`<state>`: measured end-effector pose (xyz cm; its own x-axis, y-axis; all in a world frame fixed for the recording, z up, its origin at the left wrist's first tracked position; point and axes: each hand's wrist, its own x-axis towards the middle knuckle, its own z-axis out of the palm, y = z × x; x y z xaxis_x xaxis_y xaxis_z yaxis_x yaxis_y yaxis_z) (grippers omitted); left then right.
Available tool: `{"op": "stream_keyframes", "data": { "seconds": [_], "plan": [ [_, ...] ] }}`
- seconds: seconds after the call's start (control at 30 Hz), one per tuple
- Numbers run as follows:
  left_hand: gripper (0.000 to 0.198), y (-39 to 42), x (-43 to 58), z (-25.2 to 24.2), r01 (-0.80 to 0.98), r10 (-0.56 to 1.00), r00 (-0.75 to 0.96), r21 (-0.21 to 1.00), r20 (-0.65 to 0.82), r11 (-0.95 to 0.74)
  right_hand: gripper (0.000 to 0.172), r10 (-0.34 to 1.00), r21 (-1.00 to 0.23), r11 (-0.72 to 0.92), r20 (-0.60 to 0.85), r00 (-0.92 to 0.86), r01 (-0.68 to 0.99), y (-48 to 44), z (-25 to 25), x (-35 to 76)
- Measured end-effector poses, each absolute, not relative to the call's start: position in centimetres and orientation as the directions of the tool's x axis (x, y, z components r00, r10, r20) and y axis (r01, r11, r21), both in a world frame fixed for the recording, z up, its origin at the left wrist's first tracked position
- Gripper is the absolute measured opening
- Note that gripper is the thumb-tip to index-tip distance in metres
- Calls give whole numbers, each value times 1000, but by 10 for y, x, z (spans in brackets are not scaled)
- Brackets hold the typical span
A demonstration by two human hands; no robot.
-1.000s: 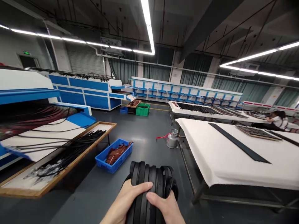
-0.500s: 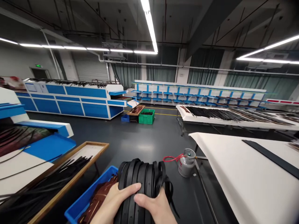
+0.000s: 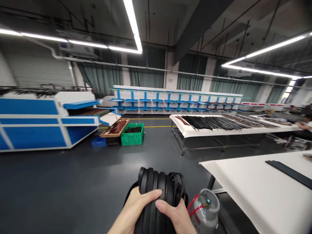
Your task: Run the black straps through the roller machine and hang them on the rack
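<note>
The person's left hand (image 3: 136, 208) and right hand (image 3: 175, 216) are both grasping a looped bundle of black belt straps (image 3: 156, 190), with the fingers closed over its front and the thumbs lying across it. The bundle is sitting between the two hands, its top rising ahead of them and its lower end running down out of view beneath them.

Just right of the right hand, a grey gas cylinder (image 3: 206, 211) with a red hose (image 3: 195, 203) is standing on the floor. Further right of that hand, a white-covered table (image 3: 255, 191) is holding a long black strip (image 3: 290, 174). Well ahead of the hands, a second white-covered table (image 3: 268, 130) is carrying rows of dark straps (image 3: 212, 123).

Ahead and left of the left hand, a blue-and-white machine (image 3: 31, 125) is standing beside a wooden tray of brown straps (image 3: 114, 128) and a green crate (image 3: 132, 135). A blue rack (image 3: 175, 100) is lining the far side, and a co-worker's arm (image 3: 303, 126) is showing at the far right.
</note>
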<state>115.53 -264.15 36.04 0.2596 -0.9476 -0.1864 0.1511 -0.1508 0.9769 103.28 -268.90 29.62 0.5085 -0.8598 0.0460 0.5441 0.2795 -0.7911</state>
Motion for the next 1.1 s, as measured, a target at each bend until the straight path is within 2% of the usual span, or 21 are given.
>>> {"op": "stream_keyframes", "data": {
  "seconds": [0.17, 0.4, 0.53, 0.73, 0.83, 0.93, 1.1],
  "plan": [
    [37, -2813, 1221, 358, 145, -975, 130, 976, -182, -163, 66, -940, -774, 226, -15, 340, 591, -2834, 299, 1091],
    [43, -3053, 1291, 353, 120, -980, 64, 976, -188, -179, 66, -954, -753, 170, 35, 297, 636, -3064, 298, 1162],
    [37, -3180, 1296, 362, 121, -983, 23, 976, -183, -179, 68, -974, -760, 138, 11, 225, 635, -3182, 302, 1166],
    [27, -3372, 1263, 356, 147, -954, -274, 976, -119, -164, 64, -995, -872, 48, -86, -56, 488, -3340, 301, 1129],
    [28, -3468, 1238, 351, 155, -899, -431, 976, -75, -156, 65, -963, -910, 6, -117, -242, 415, -3418, 294, 1105],
    [29, -3558, 1203, 351, 181, -833, -552, 968, -46, -173, 75, -888, -939, -18, -142, -437, 342, -3488, 291, 1075],
    [42, -3676, 1127, 362, 162, -735, -659, 925, -157, -343, 89, -692, -975, 26, -178, -700, 222, -3584, 301, 991]
  ]
}}
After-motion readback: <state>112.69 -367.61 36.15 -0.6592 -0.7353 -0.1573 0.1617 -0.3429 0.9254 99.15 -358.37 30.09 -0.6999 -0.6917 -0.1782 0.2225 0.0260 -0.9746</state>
